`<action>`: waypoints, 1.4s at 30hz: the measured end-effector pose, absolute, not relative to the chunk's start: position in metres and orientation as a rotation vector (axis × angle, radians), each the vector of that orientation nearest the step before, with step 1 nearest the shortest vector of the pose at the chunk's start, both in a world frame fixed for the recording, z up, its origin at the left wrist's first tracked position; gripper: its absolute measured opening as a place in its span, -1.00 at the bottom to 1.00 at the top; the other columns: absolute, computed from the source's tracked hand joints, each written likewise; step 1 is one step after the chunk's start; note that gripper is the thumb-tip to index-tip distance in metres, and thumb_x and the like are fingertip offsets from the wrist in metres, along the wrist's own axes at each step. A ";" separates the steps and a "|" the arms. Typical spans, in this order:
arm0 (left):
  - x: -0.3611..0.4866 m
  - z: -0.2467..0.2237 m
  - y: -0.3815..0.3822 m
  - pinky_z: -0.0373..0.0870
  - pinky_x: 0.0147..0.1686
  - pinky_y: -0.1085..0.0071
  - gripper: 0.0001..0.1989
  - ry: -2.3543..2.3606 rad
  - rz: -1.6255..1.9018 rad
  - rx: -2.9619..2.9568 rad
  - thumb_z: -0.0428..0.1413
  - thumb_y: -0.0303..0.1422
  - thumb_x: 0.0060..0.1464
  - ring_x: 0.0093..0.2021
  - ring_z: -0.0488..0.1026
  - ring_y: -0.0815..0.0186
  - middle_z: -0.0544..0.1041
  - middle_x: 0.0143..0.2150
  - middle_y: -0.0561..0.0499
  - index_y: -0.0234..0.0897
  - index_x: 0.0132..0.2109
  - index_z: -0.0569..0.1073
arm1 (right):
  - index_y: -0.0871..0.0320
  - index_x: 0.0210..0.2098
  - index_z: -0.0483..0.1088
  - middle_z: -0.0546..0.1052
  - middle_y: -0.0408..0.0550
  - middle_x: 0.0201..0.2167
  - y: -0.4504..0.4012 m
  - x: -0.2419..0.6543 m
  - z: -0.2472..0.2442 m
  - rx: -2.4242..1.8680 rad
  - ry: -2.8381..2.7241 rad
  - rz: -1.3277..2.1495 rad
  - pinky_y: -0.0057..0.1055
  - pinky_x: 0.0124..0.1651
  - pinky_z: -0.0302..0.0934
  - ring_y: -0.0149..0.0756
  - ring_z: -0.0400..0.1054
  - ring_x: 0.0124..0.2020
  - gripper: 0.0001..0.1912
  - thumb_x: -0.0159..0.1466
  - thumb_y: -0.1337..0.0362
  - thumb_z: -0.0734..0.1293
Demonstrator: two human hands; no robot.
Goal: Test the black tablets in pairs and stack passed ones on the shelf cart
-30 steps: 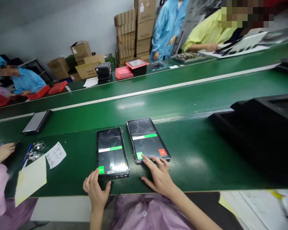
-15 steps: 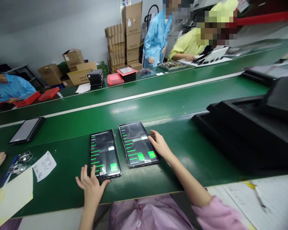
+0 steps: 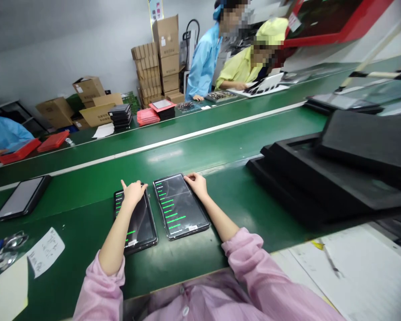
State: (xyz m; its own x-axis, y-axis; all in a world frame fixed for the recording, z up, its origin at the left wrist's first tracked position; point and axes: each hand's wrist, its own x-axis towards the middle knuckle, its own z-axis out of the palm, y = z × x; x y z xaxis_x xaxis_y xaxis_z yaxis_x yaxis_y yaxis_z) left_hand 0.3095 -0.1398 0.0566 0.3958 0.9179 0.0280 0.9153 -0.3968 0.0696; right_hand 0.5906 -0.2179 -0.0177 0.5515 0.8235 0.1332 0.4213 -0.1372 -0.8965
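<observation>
Two dark tablets with green text lie side by side on the green bench. Over the upper part of the left tablet is my left hand, its fingers apart and the fingertips near the top edge. My right hand is at the upper right corner of the right tablet, thumb and fingers pinched together on its edge. Both tablets are flat, with a narrow gap between them. My left forearm hides part of the left tablet's screen.
Black foam trays are stacked at the right. Another tablet lies at the left, near a handwritten note. Papers lie at the lower right. People sit or stand beyond the bench, by red trays and cardboard boxes.
Both hands have moved to the upper ends of the tablets. The green squares on both screens are gone. The view has shifted, and a hand at the left edge is out of sight.
</observation>
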 end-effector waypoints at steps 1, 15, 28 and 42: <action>0.314 0.058 -0.136 -0.35 0.32 -0.30 -0.58 1.722 -0.025 2.591 -0.07 -0.14 0.32 -0.03 0.56 -0.08 0.64 -0.19 -0.32 -0.38 -0.03 0.52 | 0.18 -0.42 0.52 0.62 0.02 -0.40 -0.218 0.590 -0.018 -1.764 -1.028 0.473 -0.36 -0.20 0.32 -0.17 0.50 -0.33 -0.79 0.17 0.14 0.39; 0.323 0.065 -0.129 -0.26 0.32 -0.23 -0.53 1.744 -0.366 2.629 -0.12 -0.19 0.23 0.00 0.55 -0.10 0.63 -0.14 -0.36 -0.45 0.00 0.49 | 0.12 -0.35 0.51 0.56 -0.08 -0.30 -0.212 0.584 -0.020 -1.812 -0.975 0.349 -0.40 -0.21 0.27 -0.30 0.44 -0.34 -0.88 0.16 0.21 0.46; 0.273 0.062 -0.122 -0.48 0.24 -0.44 -0.42 1.659 0.090 2.234 0.05 0.02 0.17 0.36 0.17 -0.25 0.33 0.33 -0.22 -0.08 0.27 0.36 | 0.15 -0.26 0.52 0.59 0.01 -0.22 -0.218 0.585 0.001 -1.902 -1.120 0.491 -0.39 -0.10 0.25 -0.21 0.46 -0.17 -0.89 0.30 0.25 0.36; 0.183 0.021 -0.173 0.49 -0.01 0.19 -0.53 1.630 0.719 1.054 -0.13 -0.11 0.37 -0.05 0.59 0.08 0.61 -0.08 -0.29 -0.39 0.02 0.49 | 0.14 -0.51 0.33 0.57 0.05 -0.41 -0.235 0.582 0.008 -1.730 -0.995 1.079 -0.36 -0.23 0.28 -0.10 0.46 -0.25 -0.58 0.28 -0.05 0.37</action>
State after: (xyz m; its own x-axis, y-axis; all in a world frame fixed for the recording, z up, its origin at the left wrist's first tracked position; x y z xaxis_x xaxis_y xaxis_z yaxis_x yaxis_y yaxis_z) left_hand 0.1829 -0.1733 0.0205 -0.0949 0.8977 -0.4303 0.2877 0.4385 0.8514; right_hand 0.5823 -0.2350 0.0078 0.3130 0.9136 -0.2596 0.1849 -0.3268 -0.9268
